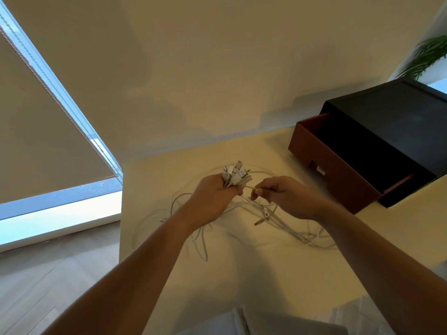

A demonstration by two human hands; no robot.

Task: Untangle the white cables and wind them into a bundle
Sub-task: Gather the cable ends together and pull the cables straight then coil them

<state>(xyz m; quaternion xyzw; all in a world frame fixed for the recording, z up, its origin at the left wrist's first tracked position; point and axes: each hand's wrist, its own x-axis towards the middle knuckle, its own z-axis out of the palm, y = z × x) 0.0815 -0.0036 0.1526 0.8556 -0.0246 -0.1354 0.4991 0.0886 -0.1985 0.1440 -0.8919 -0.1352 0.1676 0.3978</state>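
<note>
Over pale cream bench: clutching bunched white cable plugs in left hand, seemingly pinching one thin white cable between fingers of right hand.

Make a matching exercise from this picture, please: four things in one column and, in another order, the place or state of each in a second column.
Things
1. left hand
2. right hand
3. box
4. plant

Places or states
A. green, at the top right, behind the box
B. grips a bunch of plugs
C. brown, stands on the table at the right
D. pinches one cable

Pairs: 1-B, 2-D, 3-C, 4-A
</note>
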